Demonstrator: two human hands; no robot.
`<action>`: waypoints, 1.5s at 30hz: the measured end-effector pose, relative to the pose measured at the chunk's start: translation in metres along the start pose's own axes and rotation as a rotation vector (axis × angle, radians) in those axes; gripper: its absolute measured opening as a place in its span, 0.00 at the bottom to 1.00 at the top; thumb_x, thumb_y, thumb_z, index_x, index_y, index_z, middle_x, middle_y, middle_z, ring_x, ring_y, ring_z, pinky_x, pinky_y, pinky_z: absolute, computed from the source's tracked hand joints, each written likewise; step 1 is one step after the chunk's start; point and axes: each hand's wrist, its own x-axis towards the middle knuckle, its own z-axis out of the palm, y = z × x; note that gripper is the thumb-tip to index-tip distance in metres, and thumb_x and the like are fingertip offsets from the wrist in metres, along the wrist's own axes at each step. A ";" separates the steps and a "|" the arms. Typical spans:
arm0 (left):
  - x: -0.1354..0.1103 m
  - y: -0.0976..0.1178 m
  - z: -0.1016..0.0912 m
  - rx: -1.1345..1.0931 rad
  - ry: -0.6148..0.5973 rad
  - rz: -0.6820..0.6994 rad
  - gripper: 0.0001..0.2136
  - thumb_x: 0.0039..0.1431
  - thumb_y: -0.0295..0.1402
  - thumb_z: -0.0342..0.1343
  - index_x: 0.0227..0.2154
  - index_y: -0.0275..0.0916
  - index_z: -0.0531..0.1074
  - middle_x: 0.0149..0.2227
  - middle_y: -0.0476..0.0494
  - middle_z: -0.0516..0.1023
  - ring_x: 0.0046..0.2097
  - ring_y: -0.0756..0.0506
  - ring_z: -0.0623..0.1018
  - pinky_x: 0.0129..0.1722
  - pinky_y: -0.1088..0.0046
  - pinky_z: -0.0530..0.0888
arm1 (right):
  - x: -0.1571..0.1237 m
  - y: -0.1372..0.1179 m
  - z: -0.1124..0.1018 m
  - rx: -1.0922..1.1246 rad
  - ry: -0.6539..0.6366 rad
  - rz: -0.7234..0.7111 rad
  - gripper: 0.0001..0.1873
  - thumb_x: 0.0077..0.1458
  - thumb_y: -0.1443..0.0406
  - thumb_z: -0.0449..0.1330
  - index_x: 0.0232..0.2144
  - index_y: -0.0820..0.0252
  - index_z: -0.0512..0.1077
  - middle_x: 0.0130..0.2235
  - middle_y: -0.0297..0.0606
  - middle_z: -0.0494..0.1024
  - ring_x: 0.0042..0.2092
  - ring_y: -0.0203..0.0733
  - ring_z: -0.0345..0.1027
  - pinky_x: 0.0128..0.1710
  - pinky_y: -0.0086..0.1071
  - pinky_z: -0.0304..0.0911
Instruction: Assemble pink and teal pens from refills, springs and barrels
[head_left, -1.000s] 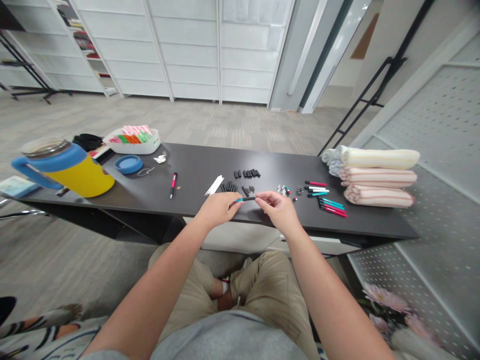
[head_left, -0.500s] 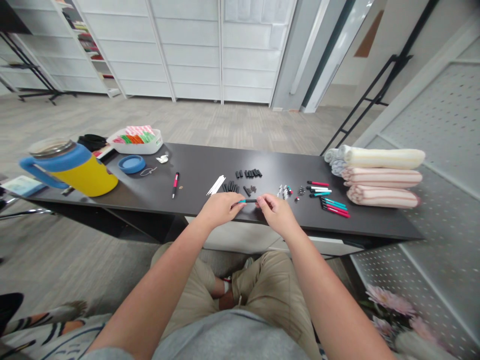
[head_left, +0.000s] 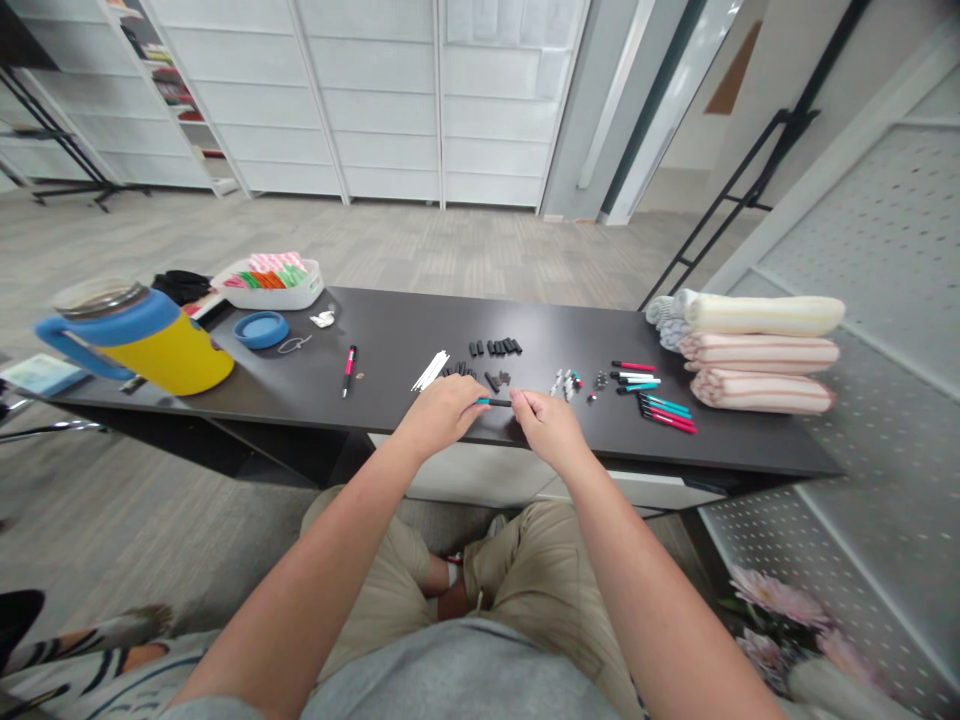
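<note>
Between my two hands, just above the front edge of the dark desk (head_left: 405,335), runs a teal and black pen (head_left: 495,402). My left hand (head_left: 448,408) is closed around its teal end. The fingertips of my right hand (head_left: 541,420) pinch the black end. Behind the hands lie black pen grips (head_left: 495,347), white refill tubes (head_left: 430,371) and more black pieces (head_left: 493,381), partly hidden by my left hand. To the right are small clear and metal parts (head_left: 568,383), springs (head_left: 601,380), and several red, white and teal pen barrels (head_left: 664,408).
A yellow and blue jug (head_left: 169,345) stands at the left end, with a blue lid (head_left: 260,329) and a white basket (head_left: 304,288) of colourful packets nearby. A red and black pen (head_left: 349,371) lies alone. Rolled towels (head_left: 761,355) are stacked on the right.
Both hands stay at almost the same spot, still on the pen. The view has shifted slightly; nothing on the desk has visibly moved.
</note>
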 end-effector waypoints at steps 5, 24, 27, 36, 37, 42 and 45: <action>0.000 0.000 0.000 0.013 0.030 -0.004 0.12 0.73 0.40 0.53 0.49 0.41 0.75 0.47 0.41 0.80 0.48 0.40 0.76 0.49 0.60 0.69 | -0.001 0.000 0.000 0.020 0.014 0.012 0.28 0.72 0.48 0.44 0.23 0.56 0.61 0.22 0.32 0.66 0.27 0.39 0.60 0.30 0.34 0.46; 0.005 -0.017 0.006 -1.007 0.407 -0.515 0.16 0.55 0.43 0.71 0.39 0.36 0.81 0.39 0.40 0.84 0.39 0.45 0.81 0.43 0.70 0.75 | 0.003 0.005 0.002 0.274 0.082 0.081 0.30 0.71 0.44 0.46 0.26 0.55 0.68 0.23 0.32 0.69 0.28 0.40 0.63 0.31 0.33 0.54; 0.010 -0.007 0.013 -1.352 0.532 -0.538 0.16 0.59 0.46 0.68 0.38 0.35 0.80 0.43 0.37 0.84 0.42 0.46 0.81 0.47 0.69 0.77 | 0.002 0.003 0.002 0.251 0.039 0.053 0.29 0.71 0.45 0.48 0.27 0.55 0.70 0.25 0.32 0.71 0.29 0.40 0.64 0.32 0.32 0.55; 0.034 0.040 0.035 -1.720 0.882 -0.659 0.20 0.71 0.55 0.51 0.40 0.41 0.70 0.46 0.41 0.81 0.51 0.47 0.81 0.57 0.62 0.76 | 0.001 0.003 0.000 0.345 0.051 0.082 0.27 0.69 0.44 0.49 0.31 0.56 0.74 0.26 0.34 0.74 0.30 0.42 0.66 0.32 0.32 0.58; 0.035 0.044 0.037 -1.684 0.890 -0.668 0.21 0.71 0.56 0.48 0.39 0.42 0.68 0.42 0.43 0.81 0.47 0.48 0.81 0.56 0.62 0.77 | 0.001 0.002 -0.001 0.335 0.037 0.070 0.27 0.69 0.44 0.50 0.31 0.56 0.75 0.27 0.34 0.74 0.30 0.41 0.66 0.32 0.32 0.58; 0.033 0.044 0.026 -1.567 0.881 -0.643 0.29 0.70 0.63 0.36 0.31 0.42 0.63 0.21 0.55 0.58 0.22 0.53 0.62 0.35 0.71 0.76 | -0.002 0.001 -0.002 0.339 -0.023 0.038 0.27 0.68 0.44 0.51 0.34 0.56 0.77 0.26 0.33 0.74 0.28 0.40 0.63 0.30 0.32 0.56; 0.024 0.035 0.004 -1.752 0.896 -0.608 0.26 0.71 0.59 0.41 0.28 0.41 0.62 0.19 0.56 0.50 0.19 0.52 0.54 0.21 0.76 0.61 | -0.003 0.003 -0.003 0.424 -0.029 0.061 0.27 0.68 0.43 0.51 0.36 0.56 0.76 0.28 0.34 0.75 0.29 0.40 0.65 0.30 0.32 0.58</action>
